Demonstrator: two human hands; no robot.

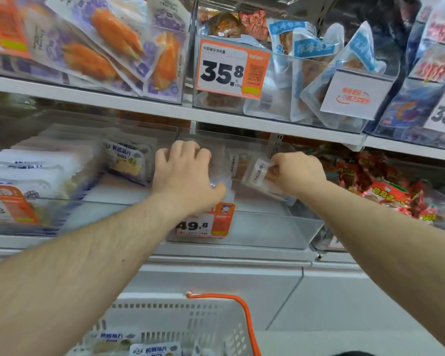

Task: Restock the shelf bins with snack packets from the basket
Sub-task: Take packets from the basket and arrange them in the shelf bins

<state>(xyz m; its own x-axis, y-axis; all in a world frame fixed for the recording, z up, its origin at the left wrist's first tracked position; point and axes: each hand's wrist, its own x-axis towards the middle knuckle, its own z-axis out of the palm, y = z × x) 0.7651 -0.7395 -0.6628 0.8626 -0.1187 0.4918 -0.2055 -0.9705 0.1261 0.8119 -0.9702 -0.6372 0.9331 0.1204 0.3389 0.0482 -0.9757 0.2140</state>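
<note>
I had both hands in the clear shelf bin [280,227] at 12 o'clock. Left hand [184,173] gripped a clear packet [221,186], fingers curled; right hand [294,173] pinched a small snack packet [257,173]. Basket [190,327] sat at 6 o'clock w/ more packets [149,349].

Retail shelving fills the view. An upper white shelf [149,105] runs across, sloping down toward the right. A slotted metal upright [275,143] shows beneath it, near centre. A lower white shelf [229,256] sits under the middle row, its front edge meeting a pale grey base panel [216,281] with a visible vertical seam. To the lower right, a light floor [344,343] is visible, blurred. At top right a dark recess [385,16] lies behind the upper row. Lighting is bright and even, with glare on clear plastic fronts. Image edges are motion-blurred.
</note>
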